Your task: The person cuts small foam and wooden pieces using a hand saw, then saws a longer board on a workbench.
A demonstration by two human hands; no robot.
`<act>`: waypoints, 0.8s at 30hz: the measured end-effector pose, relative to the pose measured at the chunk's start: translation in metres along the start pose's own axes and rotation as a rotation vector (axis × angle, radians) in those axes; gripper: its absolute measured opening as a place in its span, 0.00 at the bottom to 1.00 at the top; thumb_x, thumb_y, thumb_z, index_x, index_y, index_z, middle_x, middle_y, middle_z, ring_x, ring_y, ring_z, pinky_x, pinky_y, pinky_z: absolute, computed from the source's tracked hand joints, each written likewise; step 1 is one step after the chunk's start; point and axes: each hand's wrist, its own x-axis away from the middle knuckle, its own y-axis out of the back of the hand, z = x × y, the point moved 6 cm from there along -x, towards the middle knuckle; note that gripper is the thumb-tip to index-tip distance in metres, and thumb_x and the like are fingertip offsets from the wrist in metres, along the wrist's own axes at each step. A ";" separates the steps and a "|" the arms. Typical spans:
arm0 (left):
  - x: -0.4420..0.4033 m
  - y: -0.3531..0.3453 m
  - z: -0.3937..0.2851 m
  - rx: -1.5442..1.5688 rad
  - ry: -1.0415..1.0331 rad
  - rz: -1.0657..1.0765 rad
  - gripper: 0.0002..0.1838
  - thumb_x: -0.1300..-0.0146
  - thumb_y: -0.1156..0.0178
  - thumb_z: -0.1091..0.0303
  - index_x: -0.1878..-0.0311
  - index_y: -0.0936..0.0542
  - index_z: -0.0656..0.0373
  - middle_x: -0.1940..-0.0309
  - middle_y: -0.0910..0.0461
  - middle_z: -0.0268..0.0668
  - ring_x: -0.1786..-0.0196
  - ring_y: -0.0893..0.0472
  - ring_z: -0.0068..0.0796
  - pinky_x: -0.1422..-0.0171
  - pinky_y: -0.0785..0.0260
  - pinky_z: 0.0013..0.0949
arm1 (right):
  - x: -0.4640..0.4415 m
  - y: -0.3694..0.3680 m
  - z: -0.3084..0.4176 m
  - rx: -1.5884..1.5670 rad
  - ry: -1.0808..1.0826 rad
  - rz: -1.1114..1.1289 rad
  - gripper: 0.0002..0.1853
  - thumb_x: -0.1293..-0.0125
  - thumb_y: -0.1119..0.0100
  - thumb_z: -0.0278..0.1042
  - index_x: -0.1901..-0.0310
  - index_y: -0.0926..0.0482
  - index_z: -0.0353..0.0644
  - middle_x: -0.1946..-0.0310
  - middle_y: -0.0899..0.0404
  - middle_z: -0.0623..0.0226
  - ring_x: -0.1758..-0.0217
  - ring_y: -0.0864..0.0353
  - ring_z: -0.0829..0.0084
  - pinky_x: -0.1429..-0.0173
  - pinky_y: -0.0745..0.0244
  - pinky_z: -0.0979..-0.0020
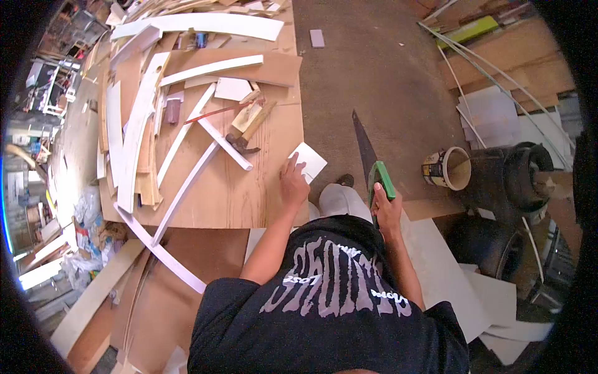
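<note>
Near the right edge of the wooden table, my left hand (294, 181) rests its fingers on a small white square piece (311, 162), which juts past the table edge. My right hand (387, 209) is wrapped round the green handle (384, 179) of a hand saw, away from the table. The saw's dark blade (364, 142) points forward, apart from the white piece. On the table (249, 202), a hammer (252, 128) lies left of my left hand, beside crossed white strips (225, 144).
Wood strips and offcuts (134, 137) cover much of the table. One long strip (165, 258) sticks out over its front edge. A bucket (447, 168), a black bin (520, 177) and boards (492, 112) stand or lie at the right.
</note>
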 end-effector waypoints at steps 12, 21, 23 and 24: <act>-0.069 -0.001 0.001 -0.052 -0.121 -0.140 0.21 0.34 0.41 0.69 0.38 0.22 0.61 0.25 0.40 0.54 0.23 0.40 0.56 0.19 0.48 0.53 | 0.009 0.011 -0.008 0.076 -0.038 -0.109 0.17 0.27 0.36 0.45 0.68 0.23 0.41 0.84 0.31 0.78 0.83 0.34 0.82 0.78 0.42 0.72; -0.115 -0.033 0.023 -0.214 -0.135 -0.285 0.17 0.26 0.45 0.60 0.48 0.22 0.66 0.37 0.27 0.52 0.33 0.30 0.53 0.28 0.40 0.56 | -0.026 -0.015 -0.014 -0.073 -0.053 -0.028 0.19 0.27 0.35 0.46 0.71 0.27 0.44 0.85 0.32 0.76 0.86 0.35 0.82 0.81 0.40 0.73; -0.119 -0.040 0.031 -0.175 -0.066 -0.160 0.15 0.27 0.44 0.59 0.59 0.21 0.64 0.53 0.22 0.48 0.45 0.25 0.51 0.39 0.34 0.56 | -0.037 -0.022 -0.018 -0.046 -0.062 -0.017 0.19 0.27 0.35 0.46 0.71 0.27 0.43 0.84 0.31 0.76 0.84 0.34 0.82 0.79 0.39 0.73; -0.121 -0.035 0.033 -0.178 -0.061 -0.138 0.15 0.27 0.44 0.59 0.59 0.21 0.64 0.53 0.22 0.48 0.45 0.25 0.51 0.39 0.34 0.56 | -0.038 -0.027 -0.022 -0.019 -0.069 -0.009 0.19 0.27 0.35 0.46 0.71 0.27 0.43 0.84 0.31 0.77 0.83 0.34 0.82 0.78 0.39 0.73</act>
